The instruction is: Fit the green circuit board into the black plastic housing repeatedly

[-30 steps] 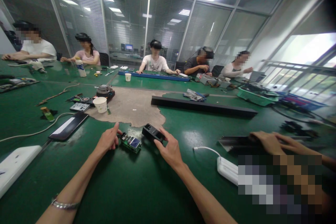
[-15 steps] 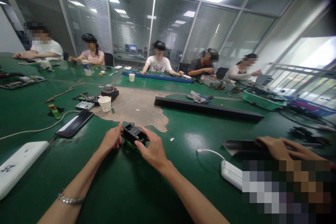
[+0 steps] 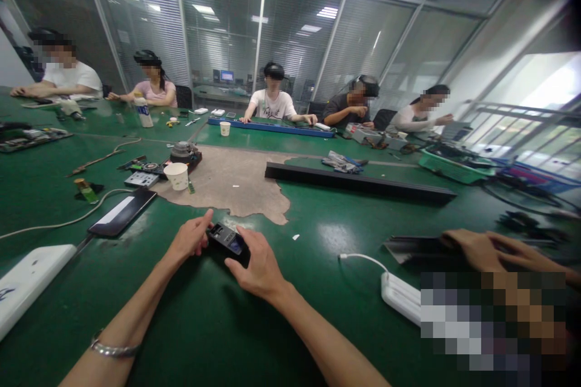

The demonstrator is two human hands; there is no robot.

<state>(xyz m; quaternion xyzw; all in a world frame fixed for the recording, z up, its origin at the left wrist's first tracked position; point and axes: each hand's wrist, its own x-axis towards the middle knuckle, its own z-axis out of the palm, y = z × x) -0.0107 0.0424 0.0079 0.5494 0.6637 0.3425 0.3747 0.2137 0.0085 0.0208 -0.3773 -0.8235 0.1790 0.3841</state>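
A small black box-shaped electronic part lies tilted between my two hands, just above or on the green tabletop. Slots and a bluish patch show on its upper face. My right hand grips its right end, thumb on the near side and fingers on the far side. At the left end, my left hand holds the part with curled fingers, its index finger pointing up and away. The undersides of the left fingertips are hidden.
A bare brown patch lies ahead, with a paper cup at its left. A long black bar crosses beyond. A phone and white power bank lie left. A neighbour's hands rest on a dark bar at right.
The black part has turned in my hands, so its slotted face now shows more and its green lower edge is out of sight. Both hands stay around it.
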